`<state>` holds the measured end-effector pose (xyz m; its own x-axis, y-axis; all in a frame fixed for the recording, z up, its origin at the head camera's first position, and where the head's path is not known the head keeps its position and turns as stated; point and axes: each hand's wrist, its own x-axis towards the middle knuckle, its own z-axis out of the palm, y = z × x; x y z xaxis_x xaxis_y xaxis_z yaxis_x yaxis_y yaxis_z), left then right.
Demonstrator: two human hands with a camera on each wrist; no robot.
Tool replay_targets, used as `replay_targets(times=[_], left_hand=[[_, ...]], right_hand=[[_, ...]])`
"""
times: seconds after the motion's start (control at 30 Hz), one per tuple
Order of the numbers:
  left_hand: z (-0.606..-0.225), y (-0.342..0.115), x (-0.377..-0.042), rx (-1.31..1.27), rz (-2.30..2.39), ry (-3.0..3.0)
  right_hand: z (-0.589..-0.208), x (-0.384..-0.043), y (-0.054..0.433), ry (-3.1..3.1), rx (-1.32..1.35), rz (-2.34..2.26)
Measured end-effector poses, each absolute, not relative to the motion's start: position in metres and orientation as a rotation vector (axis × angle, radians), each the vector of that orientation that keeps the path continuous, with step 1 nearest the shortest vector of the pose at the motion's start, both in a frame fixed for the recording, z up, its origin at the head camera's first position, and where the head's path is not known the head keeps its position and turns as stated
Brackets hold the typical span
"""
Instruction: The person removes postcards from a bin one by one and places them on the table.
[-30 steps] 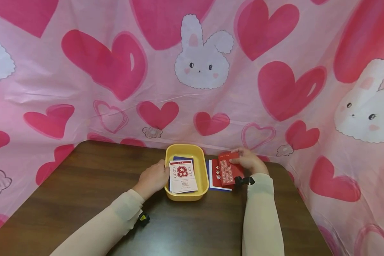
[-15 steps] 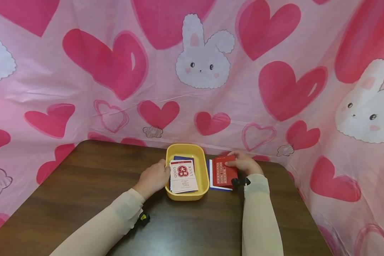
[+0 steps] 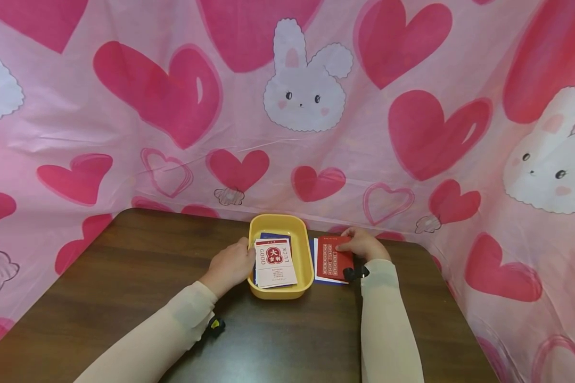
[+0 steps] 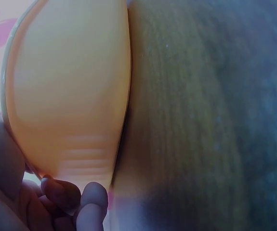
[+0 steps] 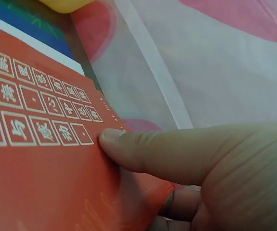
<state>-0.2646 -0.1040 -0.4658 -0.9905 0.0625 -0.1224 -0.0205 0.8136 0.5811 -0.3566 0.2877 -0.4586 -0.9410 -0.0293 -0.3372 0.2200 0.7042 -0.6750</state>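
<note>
We see the right hand (image 3: 366,246) pinching the red card (image 3: 329,260) at its far right corner, the thumb on the printed face and other fingers beneath, as the right-wrist view shows. The card extends left and toward the person from that hand, over a white sheet (image 3: 315,263) and a blue sheet (image 3: 333,282) whose edges show on its left and near sides; we cannot tell whether it touches them. Our left hand (image 3: 230,266) grips the left side of the yellow tray (image 3: 278,294), fingers curled against its ridged wall. The tray stands between the hands, just left of the sheets. Inside, toward its left side, a white card (image 3: 274,271) printed GOOD LUCK lies over a blue piece (image 3: 274,235). Beneath everything we see the brown worktop (image 3: 172,255), with a pink backdrop (image 3: 249,127) of hearts and rabbits behind.
</note>
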Motion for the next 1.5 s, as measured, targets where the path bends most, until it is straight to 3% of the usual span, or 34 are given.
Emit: replay_targets(times=[1.17,1.5], left_hand=[[-0.467,-0.105,-0.263,0.046,0.928,2.873],[-0.464,-0.104,-0.262,0.058,0.925,2.882]], right_hand=[[-0.456,-0.365,0.281,2.752,0.127,-0.824],[-0.427,-0.35,0.265,2.896,-0.028,-0.988]])
